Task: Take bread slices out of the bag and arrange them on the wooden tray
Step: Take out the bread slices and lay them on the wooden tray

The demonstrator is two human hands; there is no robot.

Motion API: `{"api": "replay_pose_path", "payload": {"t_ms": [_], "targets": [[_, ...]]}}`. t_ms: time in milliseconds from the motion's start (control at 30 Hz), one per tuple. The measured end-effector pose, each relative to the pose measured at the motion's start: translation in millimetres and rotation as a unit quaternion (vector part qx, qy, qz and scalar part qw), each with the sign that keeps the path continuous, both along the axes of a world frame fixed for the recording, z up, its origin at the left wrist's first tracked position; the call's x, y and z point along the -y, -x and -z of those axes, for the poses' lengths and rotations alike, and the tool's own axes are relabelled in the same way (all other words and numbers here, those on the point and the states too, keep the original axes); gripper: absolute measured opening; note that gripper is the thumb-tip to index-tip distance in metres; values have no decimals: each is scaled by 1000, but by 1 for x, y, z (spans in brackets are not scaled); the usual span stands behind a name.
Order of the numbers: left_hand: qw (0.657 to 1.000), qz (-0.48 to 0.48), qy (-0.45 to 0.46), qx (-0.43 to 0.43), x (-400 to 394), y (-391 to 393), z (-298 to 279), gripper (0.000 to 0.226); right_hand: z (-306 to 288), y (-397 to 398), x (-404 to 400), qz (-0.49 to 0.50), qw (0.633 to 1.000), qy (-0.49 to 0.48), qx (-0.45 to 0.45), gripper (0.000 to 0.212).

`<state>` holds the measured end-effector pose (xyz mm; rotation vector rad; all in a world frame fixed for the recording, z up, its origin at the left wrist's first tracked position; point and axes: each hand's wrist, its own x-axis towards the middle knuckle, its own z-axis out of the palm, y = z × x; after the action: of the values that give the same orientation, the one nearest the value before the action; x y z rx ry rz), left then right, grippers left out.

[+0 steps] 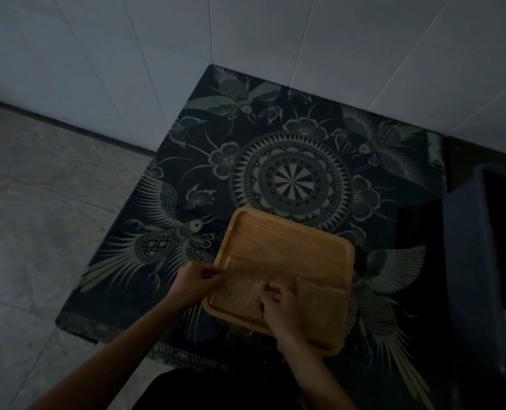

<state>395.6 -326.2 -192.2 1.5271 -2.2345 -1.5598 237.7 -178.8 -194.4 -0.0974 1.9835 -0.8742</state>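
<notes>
A wooden tray (290, 247) lies on the patterned dark cloth, tilted a little to the right. One bread slice (319, 306) lies flat in its near right corner. A second bread slice (237, 295), blurred, is over the near left part of the tray. My left hand (197, 281) pinches that slice's far left corner at the tray's left rim. My right hand (278, 306) has its fingers curled on the slice's right edge. In this dim light I cannot make out the bag.
The tray sits on a table covered by a black cloth (290, 173) with birds and a round medallion. A dark bin (482, 261) stands at the right. White tiled walls rise behind, and a grey floor (39, 232) lies to the left.
</notes>
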Motion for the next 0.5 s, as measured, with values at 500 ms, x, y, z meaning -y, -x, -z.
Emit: {"api": "replay_pose_path", "payload": {"t_ms": [500], "targets": [[1000, -21, -13, 3, -5, 0, -4, 21, 2, -4, -5, -13, 1000, -1, -9, 37]]}}
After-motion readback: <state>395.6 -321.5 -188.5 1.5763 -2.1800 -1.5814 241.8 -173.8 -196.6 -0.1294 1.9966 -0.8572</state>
